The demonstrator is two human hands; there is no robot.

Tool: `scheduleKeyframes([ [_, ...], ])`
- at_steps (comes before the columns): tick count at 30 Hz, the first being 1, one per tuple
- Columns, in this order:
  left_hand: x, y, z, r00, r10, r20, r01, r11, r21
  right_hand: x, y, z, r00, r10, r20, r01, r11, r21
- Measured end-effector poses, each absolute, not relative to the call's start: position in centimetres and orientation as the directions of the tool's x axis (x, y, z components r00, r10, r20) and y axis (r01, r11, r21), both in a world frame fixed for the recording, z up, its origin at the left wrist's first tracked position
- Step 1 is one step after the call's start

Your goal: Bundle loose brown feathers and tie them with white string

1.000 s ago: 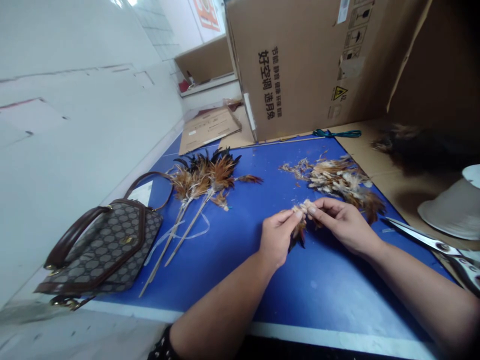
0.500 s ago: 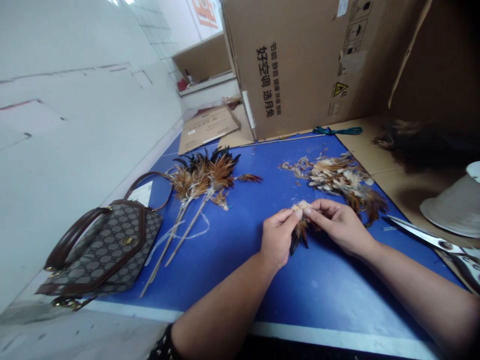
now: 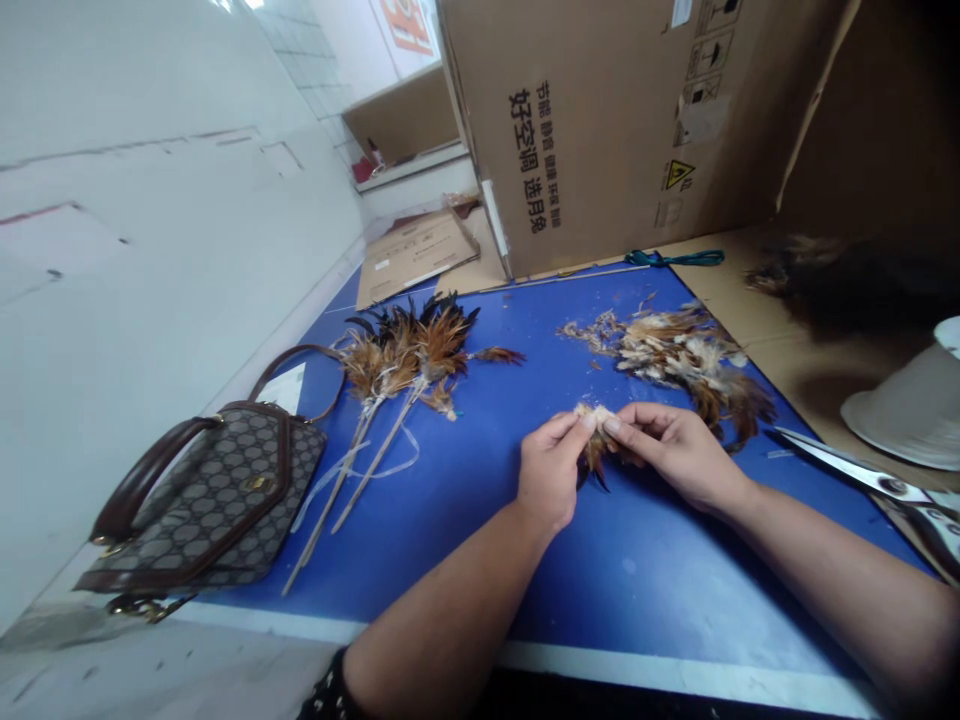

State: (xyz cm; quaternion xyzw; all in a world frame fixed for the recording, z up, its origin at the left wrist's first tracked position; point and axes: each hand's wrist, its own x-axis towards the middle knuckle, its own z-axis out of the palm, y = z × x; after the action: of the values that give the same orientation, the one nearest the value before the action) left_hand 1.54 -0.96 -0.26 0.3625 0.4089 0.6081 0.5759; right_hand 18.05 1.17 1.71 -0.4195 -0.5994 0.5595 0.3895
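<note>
Over the blue table top [image 3: 465, 500], my left hand [image 3: 550, 474] and my right hand [image 3: 677, 452] meet at their fingertips. Both pinch a small bunch of brown and pale feathers [image 3: 594, 440], whose dark tips hang down between the hands. Just beyond my right hand lies a loose heap of feathers [image 3: 675, 358]. To the left lie feather dusters on thin sticks [image 3: 401, 365], their heads pointing away from me.
A patterned brown handbag [image 3: 206, 495] rests at the table's left edge. Large cardboard boxes [image 3: 600, 120] stand along the back. Scissors [image 3: 870, 482] and a pale hat [image 3: 907, 405] lie at the right, with a dark feather pile [image 3: 832, 280] behind and a green cord [image 3: 675, 259].
Both hands, still pinching the feather bunch, have shifted slightly left and away from me. Everything else on the table is unchanged.
</note>
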Motion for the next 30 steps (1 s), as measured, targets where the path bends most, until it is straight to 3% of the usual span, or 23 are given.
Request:
scheduleKeyframes([
  [7, 1.5, -1.0, -0.6, -0.025, 1.000, 0.000, -0.385, -0.009, 0.923, 18.0, 1.1, 1.8, -0.372, 0.927, -0.048, 0.034, -0.038, -0.999],
  [14, 0.8, -0.9, 0.0, 0.190, 0.981, -0.047, -0.408, 0.122, 0.905, 18.3, 1.4, 1.8, -0.459, 0.884, -0.084, -0.077, -0.134, -0.988],
  [20, 0.6, -0.9, 1.0, 0.115, 0.993, 0.006, -0.440, 0.046, 0.897, 18.1, 1.1, 2.3, -0.514, 0.852, -0.099, -0.014, -0.124, -0.992],
  [25, -0.9, 0.2, 2.3, -0.056, 0.991, -0.121, -0.573, 0.068, 0.817, 18.8, 1.5, 2.4, -0.526, 0.849, -0.061, 0.155, 0.025, -0.988],
  [28, -1.7, 0.9, 2.8, -0.108, 0.983, -0.146, -0.619, 0.049, 0.784, 20.4, 2.7, 2.0, -0.398, 0.909, 0.119, 0.324, 0.261, -0.909],
  [30, -1.9, 1.0, 2.9, -0.112, 0.985, -0.135, -0.636, 0.034, 0.771, 21.8, 3.6, 1.7, -0.275, 0.917, 0.288, 0.499, 0.393, -0.773],
])
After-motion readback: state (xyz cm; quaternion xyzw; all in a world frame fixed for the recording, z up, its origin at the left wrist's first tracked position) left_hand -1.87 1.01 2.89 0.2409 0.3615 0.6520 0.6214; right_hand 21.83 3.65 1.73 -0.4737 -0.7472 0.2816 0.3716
